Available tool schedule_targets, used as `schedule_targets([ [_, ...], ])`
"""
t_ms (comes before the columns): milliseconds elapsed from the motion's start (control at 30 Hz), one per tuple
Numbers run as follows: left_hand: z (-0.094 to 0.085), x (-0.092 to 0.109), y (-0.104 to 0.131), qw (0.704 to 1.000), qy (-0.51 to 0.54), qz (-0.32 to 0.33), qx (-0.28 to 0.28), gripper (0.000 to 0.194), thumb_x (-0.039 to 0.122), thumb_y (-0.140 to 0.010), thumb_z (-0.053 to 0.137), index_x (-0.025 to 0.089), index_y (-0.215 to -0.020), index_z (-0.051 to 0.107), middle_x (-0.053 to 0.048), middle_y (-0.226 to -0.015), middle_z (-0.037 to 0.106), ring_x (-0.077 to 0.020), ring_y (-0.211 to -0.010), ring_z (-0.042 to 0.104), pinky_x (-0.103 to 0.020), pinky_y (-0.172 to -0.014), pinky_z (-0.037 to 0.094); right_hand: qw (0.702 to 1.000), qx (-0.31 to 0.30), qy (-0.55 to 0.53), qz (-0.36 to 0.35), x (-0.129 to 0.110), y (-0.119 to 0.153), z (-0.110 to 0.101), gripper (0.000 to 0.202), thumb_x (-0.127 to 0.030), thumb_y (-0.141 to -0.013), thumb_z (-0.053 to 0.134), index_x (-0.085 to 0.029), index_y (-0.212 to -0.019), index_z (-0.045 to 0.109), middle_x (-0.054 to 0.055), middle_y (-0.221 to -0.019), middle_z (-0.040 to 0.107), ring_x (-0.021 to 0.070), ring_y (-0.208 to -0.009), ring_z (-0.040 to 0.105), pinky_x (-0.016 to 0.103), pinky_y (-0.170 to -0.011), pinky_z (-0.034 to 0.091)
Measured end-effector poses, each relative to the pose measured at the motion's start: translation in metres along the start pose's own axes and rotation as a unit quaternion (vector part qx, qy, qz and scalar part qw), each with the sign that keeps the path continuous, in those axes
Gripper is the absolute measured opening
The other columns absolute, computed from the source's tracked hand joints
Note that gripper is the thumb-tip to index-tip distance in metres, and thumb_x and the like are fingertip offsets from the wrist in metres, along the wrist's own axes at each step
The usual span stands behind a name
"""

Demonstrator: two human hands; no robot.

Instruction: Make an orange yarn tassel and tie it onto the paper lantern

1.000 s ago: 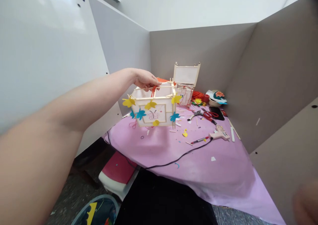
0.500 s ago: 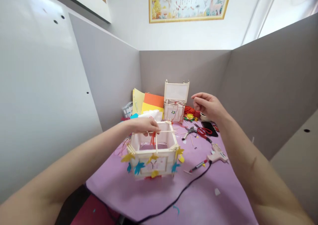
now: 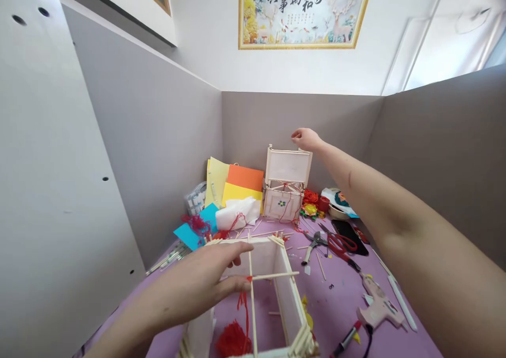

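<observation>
My left hand [image 3: 209, 276] is over the open-topped white box frame [image 3: 290, 300] of sticks and panels, its thumb and fingers apart beside crossed wooden sticks [image 3: 272, 276]. Red thread hangs from the crossing, and a red tassel [image 3: 233, 339] shows inside the box. My right hand [image 3: 306, 138] is raised at the back, fingers curled together, at the upper right corner of a second white stick box [image 3: 282, 202] with an upright lid. Whether it holds anything is too small to tell.
Pliers [image 3: 314, 244], red-handled scissors [image 3: 342, 242], a phone [image 3: 350, 236] and a pink glue gun [image 3: 379, 302] lie at the right. Coloured paper [image 3: 245, 179] and white tissue [image 3: 237, 214] stand at the back left. Grey partitions [image 3: 300, 118] surround the purple table.
The view has shifted and the near box appears closer and lower. My left hand's fingers have spread from the sticks. My right hand has moved back and up, over the far box.
</observation>
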State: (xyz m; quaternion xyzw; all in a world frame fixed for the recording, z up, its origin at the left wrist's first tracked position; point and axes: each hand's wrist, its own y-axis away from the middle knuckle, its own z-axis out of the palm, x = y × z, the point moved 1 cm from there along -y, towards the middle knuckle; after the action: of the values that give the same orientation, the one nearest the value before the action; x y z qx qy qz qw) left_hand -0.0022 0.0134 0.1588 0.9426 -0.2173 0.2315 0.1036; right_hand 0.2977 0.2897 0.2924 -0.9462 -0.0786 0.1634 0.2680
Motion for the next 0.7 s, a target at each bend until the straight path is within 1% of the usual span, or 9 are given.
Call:
schedule_targets([
  [100,-0.012,-0.014,0.006,0.997,0.027,-0.013,0.066,0.056,0.061,-0.083,0.052,0.048,-0.137,0.044,0.001,-0.132,0.058,-0.0236,-0.114,0.057,-0.034,-0.091,0.048,0.997,-0.063,0.039,-0.009,-0.008,-0.025,0.008,0.031,-0.026,-0.092,0.056,-0.009,-0.117,0.061,0.012,-0.111,0.065,0.0199,-0.098,0.062,0.038,-0.091,0.048],
  [167,-0.017,-0.021,0.008,0.994,0.045,-0.019,0.098,0.052,0.057,-0.086,0.049,0.044,-0.136,0.047,0.001,-0.134,0.058,-0.0232,-0.114,0.058,-0.033,-0.089,0.05,0.991,-0.113,0.063,-0.026,-0.011,-0.036,0.015,0.033,-0.036,-0.093,0.055,-0.013,-0.116,0.061,0.009,-0.115,0.063,0.0201,-0.1,0.061,0.04,-0.09,0.05],
  [233,-0.019,-0.028,0.009,0.991,0.063,-0.021,0.114,0.047,0.054,-0.089,0.047,0.041,-0.134,0.051,0.001,-0.134,0.058,-0.0232,-0.113,0.058,-0.032,-0.088,0.051,0.982,-0.163,0.086,-0.046,-0.012,-0.043,0.023,0.034,-0.042,-0.093,0.054,-0.015,-0.113,0.062,0.008,-0.114,0.063,0.0196,-0.099,0.061,0.04,-0.088,0.051],
  [267,-0.018,-0.032,0.01,0.99,0.072,-0.02,0.119,0.046,0.053,-0.089,0.048,0.04,-0.133,0.052,0.001,-0.133,0.058,-0.0231,-0.113,0.059,-0.032,-0.087,0.052,0.976,-0.185,0.098,-0.055,-0.012,-0.045,0.027,0.033,-0.043,-0.092,0.056,-0.016,-0.11,0.063,0.007,-0.112,0.064,0.0194,-0.097,0.062,0.038,-0.087,0.051],
  [333,-0.016,-0.042,0.01,0.987,0.093,-0.019,0.127,0.045,0.053,-0.088,0.05,0.04,-0.132,0.053,0.001,-0.13,0.061,-0.0227,-0.111,0.06,-0.031,-0.087,0.053,0.966,-0.217,0.124,-0.07,-0.011,-0.047,0.038,0.031,-0.04,-0.083,0.068,-0.017,-0.103,0.067,0.007,-0.105,0.068,0.0202,-0.093,0.063,0.034,-0.082,0.05],
  [400,-0.014,-0.053,0.008,0.984,0.114,-0.019,0.136,0.044,0.052,-0.088,0.051,0.04,-0.13,0.054,0.0,-0.127,0.062,-0.0222,-0.11,0.06,-0.031,-0.088,0.053,0.959,-0.229,0.149,-0.082,-0.009,-0.045,0.048,0.03,-0.034,-0.073,0.076,-0.018,-0.097,0.07,0.007,-0.099,0.07,0.0227,-0.09,0.064,0.03,-0.076,0.048],
  [433,-0.014,-0.057,0.007,0.983,0.124,-0.017,0.137,0.043,0.052,-0.088,0.052,0.039,-0.129,0.056,0.0,-0.125,0.063,-0.022,-0.109,0.06,-0.031,-0.088,0.053,0.957,-0.227,0.159,-0.088,-0.008,-0.043,0.053,0.03,-0.032,-0.071,0.077,-0.017,-0.096,0.071,0.008,-0.099,0.071,0.0236,-0.089,0.064,0.029,-0.073,0.046],
  [533,-0.015,-0.063,-0.001,0.98,0.147,-0.002,0.132,0.039,0.051,-0.088,0.053,0.037,-0.124,0.06,0.0,-0.12,0.065,-0.0216,-0.106,0.062,-0.031,-0.088,0.053,0.955,-0.213,0.18,-0.105,-0.005,-0.036,0.061,0.03,-0.029,-0.073,0.071,-0.016,-0.1,0.07,0.008,-0.102,0.07,0.0234,-0.09,0.063,0.028,-0.068,0.042],
  [700,-0.018,-0.061,-0.019,0.975,0.18,0.009,0.129,0.038,0.05,-0.089,0.051,0.033,-0.122,0.061,-0.001,-0.109,0.068,-0.0199,-0.099,0.063,-0.031,-0.084,0.053,0.959,-0.179,0.188,-0.115,0.001,-0.034,0.065,0.026,-0.028,-0.073,0.069,-0.018,-0.097,0.07,0.006,-0.099,0.071,0.0195,-0.084,0.062,0.025,-0.064,0.039],
])
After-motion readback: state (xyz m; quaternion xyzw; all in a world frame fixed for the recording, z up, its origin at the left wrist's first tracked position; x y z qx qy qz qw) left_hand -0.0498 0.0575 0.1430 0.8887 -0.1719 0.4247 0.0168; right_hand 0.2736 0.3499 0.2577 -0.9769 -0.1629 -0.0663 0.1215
